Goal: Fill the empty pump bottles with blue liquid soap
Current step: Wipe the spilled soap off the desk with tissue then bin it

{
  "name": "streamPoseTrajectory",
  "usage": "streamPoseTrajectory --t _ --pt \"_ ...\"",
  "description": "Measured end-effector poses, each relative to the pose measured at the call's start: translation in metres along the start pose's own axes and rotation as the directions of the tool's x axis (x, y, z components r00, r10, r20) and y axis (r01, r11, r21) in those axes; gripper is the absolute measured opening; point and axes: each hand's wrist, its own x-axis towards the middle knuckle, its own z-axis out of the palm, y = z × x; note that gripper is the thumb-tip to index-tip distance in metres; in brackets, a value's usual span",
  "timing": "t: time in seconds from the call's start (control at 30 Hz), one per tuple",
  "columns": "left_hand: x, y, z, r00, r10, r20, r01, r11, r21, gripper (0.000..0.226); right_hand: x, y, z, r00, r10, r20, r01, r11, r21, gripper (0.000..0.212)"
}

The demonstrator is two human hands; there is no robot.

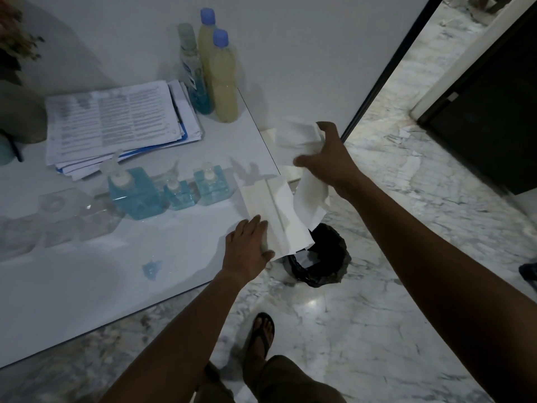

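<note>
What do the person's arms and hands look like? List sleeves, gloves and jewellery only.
Both forearms are bare right up to the frame edge, with no sleeves in view. The left hand and right hand wear no gloves. No watch, bracelet or ring shows.

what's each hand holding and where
Right hand grips a tissue by its bunched middle. Left hand holds nothing, only presses on the tissue pack's near edge.
</note>
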Motion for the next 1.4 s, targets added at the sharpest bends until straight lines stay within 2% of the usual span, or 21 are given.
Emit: streamPoseTrajectory --t 0.07,0.13,0.2,0.33,0.4,0.47,0.57,0.63,0.67,0.73,0.8,0.87,0.97,1.03,1.1,1.23,1.4 --pt "-0.001 0.000 -0.001 0.998 -0.044 -0.043 0.038 0.992 -0.119 0.084 -0.003 0.016 0.003 1.000 0.008 0.000 -0.007 0.995 -0.101 0.078" --pt "-0.001 0.000 -0.002 0.996 -0.076 -0.056 0.065 0.982 -0.175 0.094 -0.010 0.040 0.013 0.999 0.049 0.019 -0.045 0.982 -0.182 0.072" --pt "-0.002 -0.003 0.000 0.997 -0.066 -0.047 0.058 0.986 -0.158 0.097 -0.019 0.066 0.028 0.998 0.056 0.022 -0.047 0.959 -0.280 0.061" --pt "-0.002 -0.008 0.006 0.998 0.010 -0.056 -0.013 0.998 -0.055 0.079 -0.030 0.101 0.052 0.997 0.074 -0.004 -0.072 0.954 -0.291 0.040" --pt "-0.002 -0.009 0.008 0.998 0.023 -0.051 -0.023 1.000 0.005 0.073 -0.031 0.111 0.060 0.998 0.057 0.011 -0.049 0.938 -0.343 0.037" --pt "-0.001 -0.007 0.007 0.999 0.019 -0.048 -0.018 0.999 0.031 0.071 -0.035 0.115 0.064 0.998 0.019 0.054 0.002 0.932 -0.362 0.045" --pt "-0.001 -0.006 0.007 0.998 0.015 -0.053 -0.013 1.000 0.026 0.070 -0.042 0.116 0.065 0.996 -0.010 0.091 0.039 0.942 -0.332 0.082" --pt "-0.001 -0.007 0.008 0.999 0.013 -0.053 -0.013 1.000 0.005 0.070 -0.048 0.118 0.065 0.991 -0.073 0.112 0.105 0.946 -0.307 0.090" --pt "-0.001 -0.007 0.009 0.999 0.014 -0.051 -0.014 1.000 0.001 0.070 -0.049 0.118 0.065 0.987 -0.115 0.113 0.145 0.940 -0.310 0.084" --pt "0.000 -0.008 0.009 0.999 0.014 -0.045 -0.015 1.000 -0.024 0.070 -0.049 0.117 0.063 0.978 -0.202 0.054 0.208 0.906 -0.368 0.056" --pt "-0.003 -0.007 0.006 0.997 0.004 -0.081 -0.014 0.993 -0.117 0.069 -0.049 0.107 0.060 0.963 -0.269 -0.015 0.240 0.885 -0.399 0.033" --pt "-0.010 -0.010 -0.001 0.980 -0.025 -0.197 -0.018 0.977 -0.212 0.066 -0.052 0.090 0.063 0.946 -0.323 -0.028 0.289 0.879 -0.378 0.027" --pt "-0.031 -0.030 -0.020 0.913 -0.135 -0.384 -0.001 0.943 -0.334 0.061 -0.060 0.062 0.085 0.915 -0.394 0.088 0.400 0.853 -0.335 0.023" --pt "-0.052 -0.050 -0.036 0.867 -0.184 -0.463 0.001 0.930 -0.368 0.058 -0.067 0.047 0.113 0.871 -0.439 0.219 0.490 0.805 -0.334 0.023" --pt "-0.073 -0.076 -0.051 0.839 -0.192 -0.509 0.014 0.943 -0.334 0.057 -0.074 0.038 0.147 0.815 -0.463 0.349 0.572 0.741 -0.352 0.028" --pt "-0.106 -0.136 -0.071 0.859 -0.135 -0.493 0.036 0.978 -0.204 0.056 -0.084 0.022 0.217 0.627 -0.534 0.567 0.765 0.562 -0.315 0.035" --pt "-0.125 -0.195 -0.086 0.879 -0.131 -0.459 0.057 0.984 -0.171 0.036 -0.083 0.001 0.281 0.418 -0.582 0.698 0.901 0.362 -0.237 0.033"
